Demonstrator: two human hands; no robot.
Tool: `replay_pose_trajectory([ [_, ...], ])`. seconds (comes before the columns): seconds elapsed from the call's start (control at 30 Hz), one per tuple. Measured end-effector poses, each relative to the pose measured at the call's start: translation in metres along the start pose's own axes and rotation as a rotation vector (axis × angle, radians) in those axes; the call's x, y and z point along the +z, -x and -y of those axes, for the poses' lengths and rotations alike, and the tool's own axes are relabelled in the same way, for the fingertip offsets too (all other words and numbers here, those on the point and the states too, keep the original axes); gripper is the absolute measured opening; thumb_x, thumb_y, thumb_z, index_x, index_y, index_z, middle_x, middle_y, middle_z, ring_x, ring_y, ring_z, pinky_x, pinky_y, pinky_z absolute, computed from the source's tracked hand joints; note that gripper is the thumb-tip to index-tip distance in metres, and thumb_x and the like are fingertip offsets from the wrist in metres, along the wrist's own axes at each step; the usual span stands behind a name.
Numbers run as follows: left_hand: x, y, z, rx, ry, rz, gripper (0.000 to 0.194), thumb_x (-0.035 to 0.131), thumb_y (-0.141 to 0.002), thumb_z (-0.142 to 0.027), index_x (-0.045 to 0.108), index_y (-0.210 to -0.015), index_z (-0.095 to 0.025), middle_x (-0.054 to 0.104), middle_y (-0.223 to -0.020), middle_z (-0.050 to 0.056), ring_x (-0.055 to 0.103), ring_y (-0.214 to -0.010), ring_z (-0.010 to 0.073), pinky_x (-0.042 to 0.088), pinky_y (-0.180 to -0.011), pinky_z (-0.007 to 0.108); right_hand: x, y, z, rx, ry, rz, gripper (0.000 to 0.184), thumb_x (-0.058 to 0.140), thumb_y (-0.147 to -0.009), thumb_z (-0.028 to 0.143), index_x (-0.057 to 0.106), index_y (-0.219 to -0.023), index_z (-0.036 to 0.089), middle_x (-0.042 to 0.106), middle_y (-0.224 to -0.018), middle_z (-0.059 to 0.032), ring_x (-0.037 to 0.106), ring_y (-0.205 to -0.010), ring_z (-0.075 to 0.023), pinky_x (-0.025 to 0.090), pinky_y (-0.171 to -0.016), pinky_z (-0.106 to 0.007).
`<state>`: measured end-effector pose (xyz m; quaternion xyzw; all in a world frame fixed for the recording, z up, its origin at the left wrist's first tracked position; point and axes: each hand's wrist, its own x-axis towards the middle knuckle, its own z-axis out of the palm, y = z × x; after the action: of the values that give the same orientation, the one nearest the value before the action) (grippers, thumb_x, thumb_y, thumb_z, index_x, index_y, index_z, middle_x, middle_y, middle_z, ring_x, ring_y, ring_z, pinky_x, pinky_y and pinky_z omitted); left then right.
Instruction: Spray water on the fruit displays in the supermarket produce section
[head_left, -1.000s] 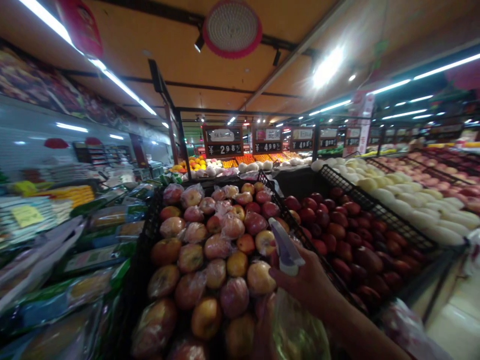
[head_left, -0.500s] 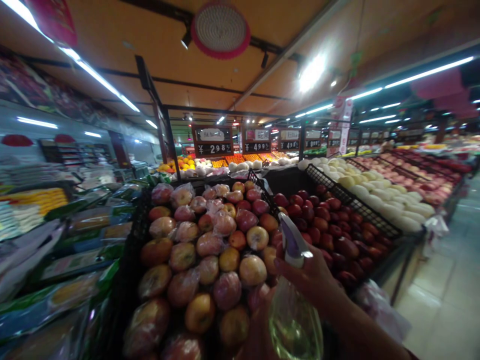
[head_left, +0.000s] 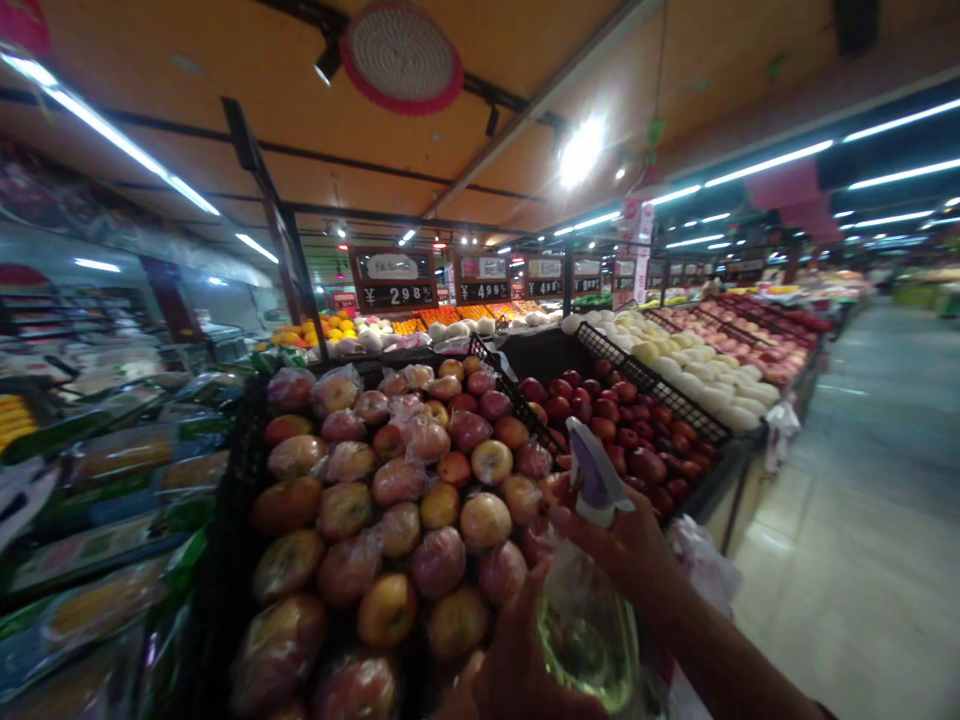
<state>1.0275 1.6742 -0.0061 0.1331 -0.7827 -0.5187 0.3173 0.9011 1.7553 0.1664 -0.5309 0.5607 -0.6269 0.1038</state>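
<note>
A clear spray bottle [head_left: 585, 630] with a white and purple spray head and pale yellowish liquid inside stands tilted in front of me. My right hand [head_left: 634, 540] is closed around its neck, just below the head. Low in the view, my left hand [head_left: 517, 655] is wrapped against the left side of the bottle's body; its fingers are partly hidden in shadow. Beyond and left of both hands, apples [head_left: 439, 562], many in clear plastic wrap, fill a black crate [head_left: 238, 470].
Dark red fruit [head_left: 645, 463] lies in the adjoining crate, with pale melons [head_left: 686, 360] past its mesh divider [head_left: 652, 388]. Packaged goods [head_left: 105, 550] line the left. Price signs [head_left: 395, 280] hang at the back. A plastic bag [head_left: 701, 560] hangs beside the tiled aisle [head_left: 840, 520].
The view has swung to the right, so the display sits further left and more aisle shows. My left hand shows more clearly against the spray bottle. My right hand keeps its hold.
</note>
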Motion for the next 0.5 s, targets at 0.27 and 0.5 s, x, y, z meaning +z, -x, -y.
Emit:
replay_pose_trajectory([
  [0.27, 0.002, 0.004, -0.04, 0.074, -0.089, 0.104, 0.128, 0.088, -0.043, -0.071, 0.044, -0.145, -0.007, 0.056, -0.146, 0.027, 0.053, -0.136, 0.0442, 0.038, -0.121, 0.06, -0.016, 0.026, -0.006, 0.02, 0.093, -0.049, 0.023, 0.072, -0.078, 0.04, 0.067, -0.091, 0.021, 0.072, -0.076, -0.0014, 0.067, -0.068, -0.0206, 0.054, -0.064, -0.033],
  [0.5, 0.009, 0.007, -0.049, 0.242, 0.134, 0.149, 0.12, 0.099, -0.04, -0.047, 0.05, -0.143, -0.011, 0.06, -0.142, 0.021, 0.056, -0.133, 0.0418, 0.04, -0.12, 0.057, -0.017, 0.044, 0.004, 0.063, 0.11, -0.126, 0.022, 0.074, -0.08, 0.039, 0.069, -0.092, 0.022, 0.074, -0.084, -0.0019, 0.069, -0.078, -0.0225, 0.053, -0.071, -0.034],
])
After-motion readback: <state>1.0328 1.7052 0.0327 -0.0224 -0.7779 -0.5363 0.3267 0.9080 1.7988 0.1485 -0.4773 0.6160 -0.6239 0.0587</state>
